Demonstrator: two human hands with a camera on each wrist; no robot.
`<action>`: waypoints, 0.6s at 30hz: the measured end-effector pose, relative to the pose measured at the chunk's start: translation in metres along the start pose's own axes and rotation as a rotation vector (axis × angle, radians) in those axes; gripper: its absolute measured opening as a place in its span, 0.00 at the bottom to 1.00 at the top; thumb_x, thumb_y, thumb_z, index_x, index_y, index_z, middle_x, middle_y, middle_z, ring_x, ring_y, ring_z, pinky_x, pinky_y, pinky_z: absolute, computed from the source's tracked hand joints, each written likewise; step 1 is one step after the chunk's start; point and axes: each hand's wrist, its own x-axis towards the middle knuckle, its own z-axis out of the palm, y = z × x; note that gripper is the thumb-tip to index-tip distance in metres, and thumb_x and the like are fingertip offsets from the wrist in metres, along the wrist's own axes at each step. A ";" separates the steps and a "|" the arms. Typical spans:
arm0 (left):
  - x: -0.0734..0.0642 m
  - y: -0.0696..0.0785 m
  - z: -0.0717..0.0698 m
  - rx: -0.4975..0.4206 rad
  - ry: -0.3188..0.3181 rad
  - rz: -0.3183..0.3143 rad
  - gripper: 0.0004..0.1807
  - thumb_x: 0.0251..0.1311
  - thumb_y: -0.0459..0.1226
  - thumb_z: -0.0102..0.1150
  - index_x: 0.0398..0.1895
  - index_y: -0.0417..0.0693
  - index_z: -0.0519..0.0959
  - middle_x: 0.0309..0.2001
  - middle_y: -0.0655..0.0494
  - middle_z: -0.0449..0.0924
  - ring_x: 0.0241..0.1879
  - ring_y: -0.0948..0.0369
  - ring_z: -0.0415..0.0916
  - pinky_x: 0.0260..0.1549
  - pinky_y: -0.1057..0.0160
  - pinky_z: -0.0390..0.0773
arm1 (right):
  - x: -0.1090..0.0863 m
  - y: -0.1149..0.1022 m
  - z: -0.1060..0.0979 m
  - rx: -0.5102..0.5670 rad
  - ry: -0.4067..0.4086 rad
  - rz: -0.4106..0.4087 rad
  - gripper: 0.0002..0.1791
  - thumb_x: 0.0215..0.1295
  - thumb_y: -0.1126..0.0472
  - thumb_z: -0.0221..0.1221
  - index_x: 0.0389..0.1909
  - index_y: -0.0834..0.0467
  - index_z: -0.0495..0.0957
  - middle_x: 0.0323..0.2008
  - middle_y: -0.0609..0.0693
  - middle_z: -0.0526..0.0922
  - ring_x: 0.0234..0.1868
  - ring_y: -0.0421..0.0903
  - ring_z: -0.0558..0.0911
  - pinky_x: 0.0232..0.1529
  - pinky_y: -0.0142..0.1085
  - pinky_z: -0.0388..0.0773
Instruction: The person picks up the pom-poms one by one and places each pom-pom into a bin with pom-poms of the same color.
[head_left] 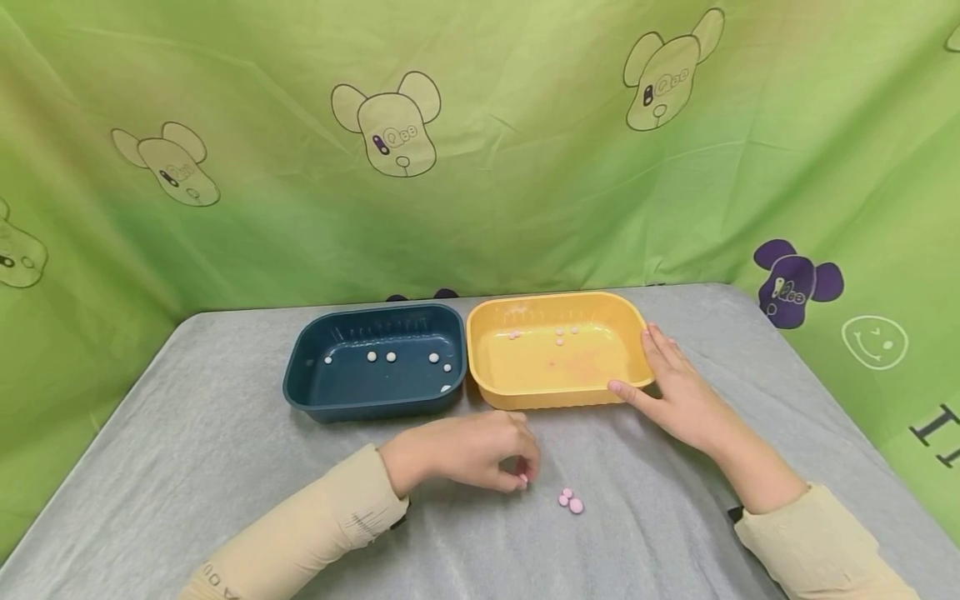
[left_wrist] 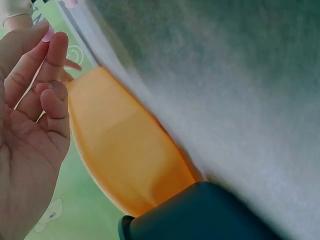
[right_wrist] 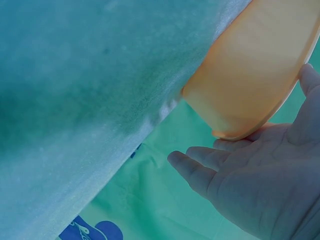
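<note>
A green fabric backdrop (head_left: 517, 225) with folds bounds the scene behind and at both sides, printed with pale outlined animal heads (head_left: 399, 133), a purple one (head_left: 793, 290) and a smiling face (head_left: 874, 342). Grey cloth (head_left: 187, 425) covers the worktop (head_left: 645, 542).

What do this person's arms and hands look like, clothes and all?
The left hand and right hand are ungloved. The left sleeve and right sleeve are beige, the left one with dark lettering. Something black, too small to identify, shows beneath each.

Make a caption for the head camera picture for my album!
Left hand pinches a pink ball; right hand touches the yellow tray, beside a blue one.
</note>
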 end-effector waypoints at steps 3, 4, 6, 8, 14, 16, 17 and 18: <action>-0.002 0.002 -0.003 0.005 0.015 0.004 0.02 0.64 0.37 0.63 0.35 0.50 0.84 0.32 0.65 0.81 0.40 0.65 0.75 0.57 0.73 0.71 | 0.000 0.000 0.000 0.002 -0.002 -0.001 0.54 0.71 0.37 0.52 0.77 0.68 0.35 0.79 0.64 0.31 0.76 0.73 0.38 0.73 0.67 0.41; -0.002 0.003 -0.004 0.004 0.020 0.004 0.02 0.63 0.37 0.63 0.35 0.50 0.84 0.32 0.65 0.81 0.40 0.65 0.75 0.62 0.70 0.70 | 0.000 0.000 0.000 0.001 -0.001 0.000 0.54 0.71 0.37 0.52 0.77 0.68 0.35 0.79 0.64 0.31 0.76 0.73 0.38 0.73 0.67 0.41; -0.003 0.003 -0.005 0.008 0.029 0.004 0.02 0.64 0.37 0.63 0.35 0.50 0.84 0.32 0.65 0.81 0.40 0.65 0.75 0.69 0.63 0.66 | 0.000 0.000 0.000 0.001 -0.002 0.002 0.55 0.71 0.37 0.52 0.77 0.68 0.35 0.79 0.64 0.31 0.77 0.73 0.38 0.73 0.67 0.41; -0.004 0.004 -0.006 0.010 0.035 0.006 0.02 0.64 0.37 0.63 0.35 0.50 0.84 0.32 0.64 0.82 0.41 0.65 0.75 0.69 0.62 0.67 | 0.000 0.000 -0.001 0.000 -0.004 0.003 0.55 0.71 0.36 0.52 0.77 0.68 0.35 0.79 0.64 0.31 0.77 0.73 0.38 0.73 0.67 0.41; -0.004 0.006 -0.010 0.025 0.041 0.024 0.03 0.64 0.38 0.63 0.36 0.50 0.84 0.33 0.64 0.82 0.40 0.65 0.75 0.61 0.67 0.71 | 0.000 0.001 -0.001 -0.003 -0.005 0.001 0.55 0.71 0.37 0.52 0.77 0.69 0.35 0.79 0.64 0.31 0.76 0.73 0.38 0.73 0.67 0.41; -0.003 0.007 -0.012 0.029 0.037 0.034 0.03 0.64 0.38 0.63 0.36 0.50 0.84 0.33 0.64 0.82 0.40 0.65 0.74 0.60 0.69 0.71 | 0.000 0.001 -0.001 -0.001 -0.005 0.002 0.55 0.71 0.37 0.52 0.77 0.69 0.35 0.79 0.64 0.31 0.77 0.73 0.38 0.73 0.67 0.41; -0.002 0.008 -0.013 0.031 0.035 0.039 0.03 0.64 0.38 0.64 0.36 0.50 0.84 0.33 0.64 0.82 0.39 0.66 0.73 0.55 0.72 0.71 | 0.000 0.001 -0.001 -0.001 -0.006 0.003 0.55 0.71 0.37 0.52 0.77 0.68 0.35 0.79 0.64 0.31 0.77 0.73 0.38 0.73 0.67 0.41; -0.002 0.009 -0.014 0.034 0.033 0.043 0.03 0.64 0.38 0.64 0.36 0.50 0.84 0.33 0.64 0.82 0.39 0.66 0.72 0.51 0.74 0.70 | 0.000 0.001 -0.001 -0.001 -0.007 0.004 0.55 0.71 0.36 0.52 0.77 0.68 0.35 0.79 0.64 0.31 0.77 0.73 0.38 0.73 0.67 0.42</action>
